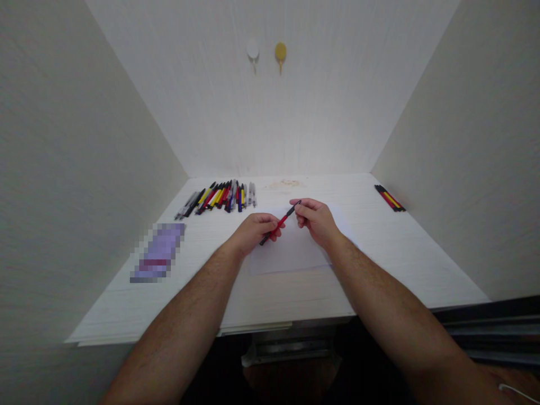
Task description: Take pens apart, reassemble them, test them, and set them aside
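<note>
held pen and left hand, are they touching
Touching: the head view shows the left hand gripping the held pen, its thumb against the red barrel and its fingers curled around it.

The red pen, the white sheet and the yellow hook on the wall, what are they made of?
The red pen looks like smooth plastic, from its even, bright colour; its dark ends are too small to judge. The white sheet looks like matt paper: thin, flat, not shiny. The yellow hook could be metal or plastic; its golden colour hints at metal.
</note>
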The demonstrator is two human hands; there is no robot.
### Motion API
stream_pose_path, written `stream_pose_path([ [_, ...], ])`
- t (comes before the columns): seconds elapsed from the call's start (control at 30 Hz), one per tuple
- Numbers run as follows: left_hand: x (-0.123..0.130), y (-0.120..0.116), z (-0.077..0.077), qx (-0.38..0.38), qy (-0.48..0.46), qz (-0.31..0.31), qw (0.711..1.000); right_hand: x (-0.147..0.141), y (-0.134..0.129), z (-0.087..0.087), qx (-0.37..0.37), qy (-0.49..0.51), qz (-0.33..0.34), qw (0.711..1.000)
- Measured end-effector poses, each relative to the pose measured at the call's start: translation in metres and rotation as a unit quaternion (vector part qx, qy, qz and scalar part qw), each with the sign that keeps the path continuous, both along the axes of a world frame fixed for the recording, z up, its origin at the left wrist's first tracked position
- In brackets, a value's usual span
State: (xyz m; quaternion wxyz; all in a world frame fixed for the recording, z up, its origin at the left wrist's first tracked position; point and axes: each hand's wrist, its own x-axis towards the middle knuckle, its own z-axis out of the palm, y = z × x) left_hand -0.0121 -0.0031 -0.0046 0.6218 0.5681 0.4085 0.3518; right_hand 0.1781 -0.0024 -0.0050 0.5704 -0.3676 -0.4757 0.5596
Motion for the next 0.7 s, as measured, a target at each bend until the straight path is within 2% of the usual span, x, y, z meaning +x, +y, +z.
stream_pose_path([
  [0.43,0.0007,-0.0019,0.0015,-0.003,0.012,-0.004,1.0,-0.0003,0.0031,-0.0028,0.009,-0.021,-0.032,0.999],
  [0.7,0.0002,-0.0014,0.0014,-0.009,0.003,-0.012,1.0,-0.0005,0.0014,-0.0019,0.006,-0.026,-0.028,0.999],
])
